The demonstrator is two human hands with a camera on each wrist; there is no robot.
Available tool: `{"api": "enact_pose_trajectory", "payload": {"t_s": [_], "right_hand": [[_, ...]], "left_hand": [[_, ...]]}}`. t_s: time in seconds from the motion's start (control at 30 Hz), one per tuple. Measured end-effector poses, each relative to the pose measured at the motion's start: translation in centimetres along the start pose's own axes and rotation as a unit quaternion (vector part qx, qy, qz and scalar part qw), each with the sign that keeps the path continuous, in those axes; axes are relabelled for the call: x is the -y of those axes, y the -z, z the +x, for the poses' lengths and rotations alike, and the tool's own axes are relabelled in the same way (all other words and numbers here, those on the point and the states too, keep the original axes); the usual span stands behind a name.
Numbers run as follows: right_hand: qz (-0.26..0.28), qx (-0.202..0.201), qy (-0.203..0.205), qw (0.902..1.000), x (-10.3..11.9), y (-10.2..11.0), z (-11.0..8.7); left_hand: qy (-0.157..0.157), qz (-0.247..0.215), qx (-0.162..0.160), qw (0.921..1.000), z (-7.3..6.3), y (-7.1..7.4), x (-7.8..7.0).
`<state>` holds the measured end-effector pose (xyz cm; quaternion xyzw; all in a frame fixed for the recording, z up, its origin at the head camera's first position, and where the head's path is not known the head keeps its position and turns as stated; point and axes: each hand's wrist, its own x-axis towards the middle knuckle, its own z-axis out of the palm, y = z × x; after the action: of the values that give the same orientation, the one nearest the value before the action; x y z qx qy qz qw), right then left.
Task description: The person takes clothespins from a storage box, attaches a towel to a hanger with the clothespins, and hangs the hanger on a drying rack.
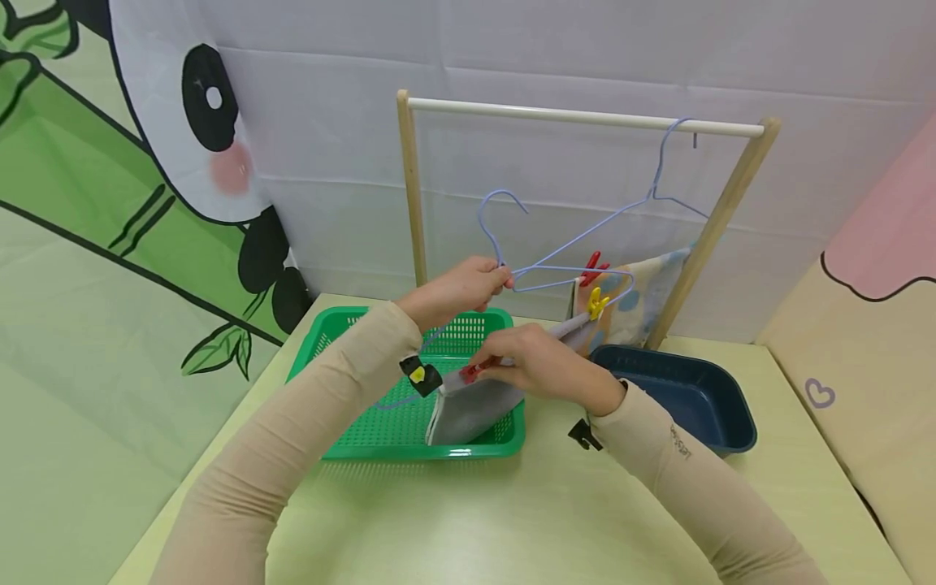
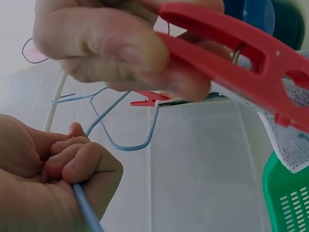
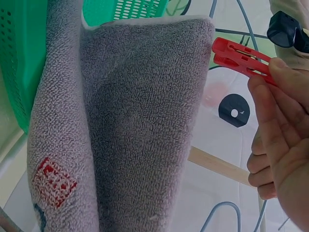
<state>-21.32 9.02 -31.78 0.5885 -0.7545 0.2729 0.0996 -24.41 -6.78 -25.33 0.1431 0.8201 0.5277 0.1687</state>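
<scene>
Standing on pale green table (image 1: pixel 468 528), panda backdrop (image 1: pixel 183 146)

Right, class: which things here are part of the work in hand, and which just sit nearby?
In use:
- left hand gripping the thin blue wire hanger
- right hand pinching the red plastic clothes peg
- grey terry towel, hanging from the hanger

Nearby only:
- green perforated plastic basket
- dark blue plastic tub
- wooden drying rack
- second hanger with patterned cloth
</scene>
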Motion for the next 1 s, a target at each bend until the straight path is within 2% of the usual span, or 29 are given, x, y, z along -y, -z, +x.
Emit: {"api": "enact_pose_trajectory", "payload": {"t_s": [0.33,0.63,1.0], "right_hand": [[0.012,0.002,-0.01,0.9999,0.0,-0.4,0.7],[0.01,0.008,-0.015,0.9998,-0.2,-0.8,1.1],[0.013,0.018,-0.01,0.9997,-0.2,-1.0,1.6]], "left_hand": [[-0.002,0.023,0.004,0.9997,-0.1,0.0,-0.1],[0.006,0.016,0.004,0.9998,-0.2,-0.1,-0.4],[-0.005,0.022,0.008,0.9997,-0.3,-0.4,-0.5]]}}
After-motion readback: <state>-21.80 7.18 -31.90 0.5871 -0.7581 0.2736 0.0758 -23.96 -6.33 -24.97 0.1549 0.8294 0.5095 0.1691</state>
